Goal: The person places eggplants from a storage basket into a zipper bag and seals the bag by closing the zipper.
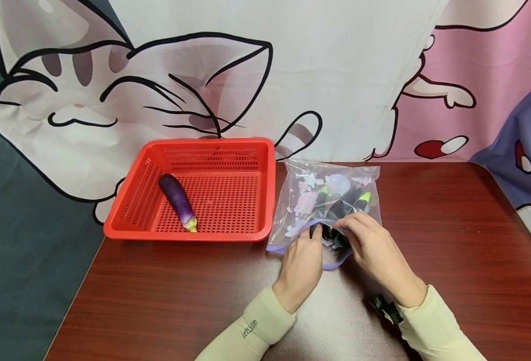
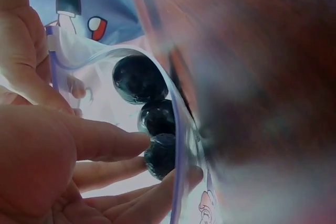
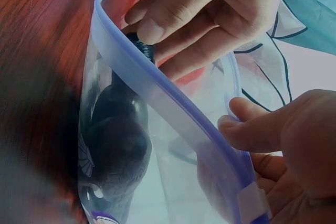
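Note:
A clear zip bag (image 1: pixel 299 210) with a purple rim and printed flowers lies on the table, its mouth toward me. Inside are several dark eggplants (image 1: pixel 342 208) with green stem ends pointing away; three rounded ends show in the left wrist view. My left hand (image 1: pixel 300 265) reaches into the mouth, thumb and fingers pinching the end of one eggplant (image 2: pixel 161 156). At the bag's right side, my right hand (image 1: pixel 378 253) pinches the rim, close to the pale slider (image 3: pixel 253 203). In the right wrist view, the rim partly hides the pinched eggplant.
Left of the bag stands a red plastic basket (image 1: pixel 193 235) holding one purple eggplant (image 1: pixel 177 198). Both rest on a brown wooden table (image 1: pixel 464 240). Behind the table hangs a cartoon-printed cloth (image 1: pixel 360 75). A dark strapped device (image 1: pixel 386 308) sits at my right wrist.

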The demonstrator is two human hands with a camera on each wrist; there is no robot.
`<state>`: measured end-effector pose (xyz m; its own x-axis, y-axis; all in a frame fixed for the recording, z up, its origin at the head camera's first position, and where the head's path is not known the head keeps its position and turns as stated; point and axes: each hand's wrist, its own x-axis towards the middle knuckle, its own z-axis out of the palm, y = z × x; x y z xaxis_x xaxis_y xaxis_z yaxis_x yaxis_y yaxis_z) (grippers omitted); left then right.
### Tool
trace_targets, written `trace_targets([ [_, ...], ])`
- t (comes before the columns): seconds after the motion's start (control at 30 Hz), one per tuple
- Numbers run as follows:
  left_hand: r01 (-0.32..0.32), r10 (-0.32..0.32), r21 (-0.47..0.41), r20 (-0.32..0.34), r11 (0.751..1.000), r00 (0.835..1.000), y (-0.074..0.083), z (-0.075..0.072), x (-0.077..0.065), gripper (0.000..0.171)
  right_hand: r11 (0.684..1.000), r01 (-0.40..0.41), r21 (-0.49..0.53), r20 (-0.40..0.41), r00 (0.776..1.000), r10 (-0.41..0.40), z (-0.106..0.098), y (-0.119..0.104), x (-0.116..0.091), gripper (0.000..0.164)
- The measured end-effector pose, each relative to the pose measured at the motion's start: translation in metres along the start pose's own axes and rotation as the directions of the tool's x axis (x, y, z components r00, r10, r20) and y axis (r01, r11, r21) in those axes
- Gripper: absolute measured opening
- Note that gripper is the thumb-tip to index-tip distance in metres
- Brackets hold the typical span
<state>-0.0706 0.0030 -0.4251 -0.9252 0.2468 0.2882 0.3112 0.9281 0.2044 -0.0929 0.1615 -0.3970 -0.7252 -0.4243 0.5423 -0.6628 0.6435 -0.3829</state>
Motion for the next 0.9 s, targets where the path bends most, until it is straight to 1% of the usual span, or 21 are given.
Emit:
trace_targets([
  [0.17, 0.002, -0.002, 0.005, 0.014, 1.0, 1.0, 0.0, 0.001, 0.0, 0.037, 1.0, -0.005, 0.001, 0.001, 1.0, 0.005, -0.001, 0.0, 0.001, 0.025],
  [0.37, 0.005, -0.005, 0.0, 0.017, 1.0, 1.0, 0.0, -0.002, -0.001, 0.037, 1.0, -0.009, -0.004, 0.006, 1.0, 0.009, -0.002, 0.0, 0.001, 0.027],
  [0.6, -0.014, 0.014, -0.012, -0.01, 1.0, 1.0, -0.002, -0.006, -0.002, 0.031, 1.0, -0.016, 0.003, 0.009, 1.0, 0.016, -0.002, 0.0, 0.0, 0.026],
  [0.9, -0.044, 0.044, -0.011, -0.024, 0.999, 0.999, -0.004, -0.019, -0.003, 0.027, 1.0, -0.012, 0.0, 0.005, 1.0, 0.012, -0.002, 0.0, 0.0, 0.027],
])
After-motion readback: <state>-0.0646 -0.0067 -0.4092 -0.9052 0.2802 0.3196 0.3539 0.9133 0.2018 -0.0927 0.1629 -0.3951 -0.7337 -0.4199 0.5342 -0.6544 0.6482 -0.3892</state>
